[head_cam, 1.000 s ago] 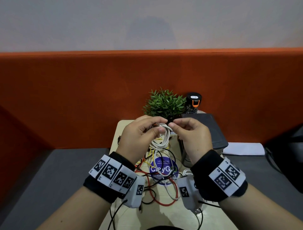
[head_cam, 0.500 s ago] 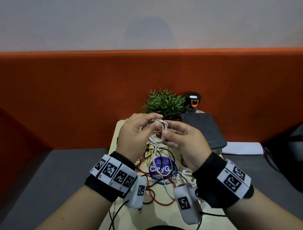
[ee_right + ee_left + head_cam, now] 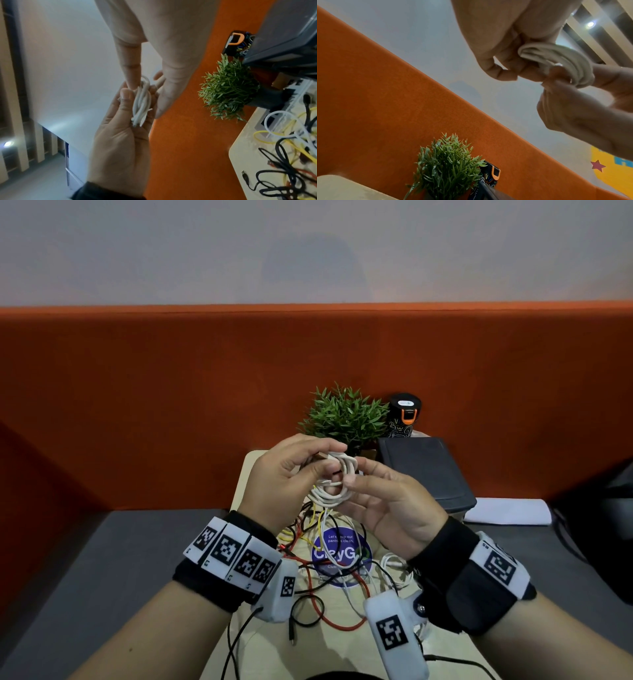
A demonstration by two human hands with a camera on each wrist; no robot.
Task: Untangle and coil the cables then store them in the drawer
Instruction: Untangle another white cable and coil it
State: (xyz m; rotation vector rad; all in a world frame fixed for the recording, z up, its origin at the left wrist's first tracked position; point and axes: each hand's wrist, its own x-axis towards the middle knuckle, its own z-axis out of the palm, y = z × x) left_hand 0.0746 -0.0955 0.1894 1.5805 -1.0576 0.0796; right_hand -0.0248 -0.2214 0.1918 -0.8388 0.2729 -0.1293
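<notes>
Coiling step — my left hand (image 3: 291,474) pinches the white cable coil (image 3: 337,481); my right hand (image 3: 390,501) pinches its 3 o'clock edge.
Next, I judge — secure the coil's loose end, then carry it to the grey drawer unit (image 3: 424,470) at 2 o'clock.

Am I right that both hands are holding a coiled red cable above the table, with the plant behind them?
Not quite: the coiled cable is white, not red, as the head view shows. The red cable lies loose on the table. The rest holds: the left hand and right hand hold the coil, with the plant behind.
</notes>
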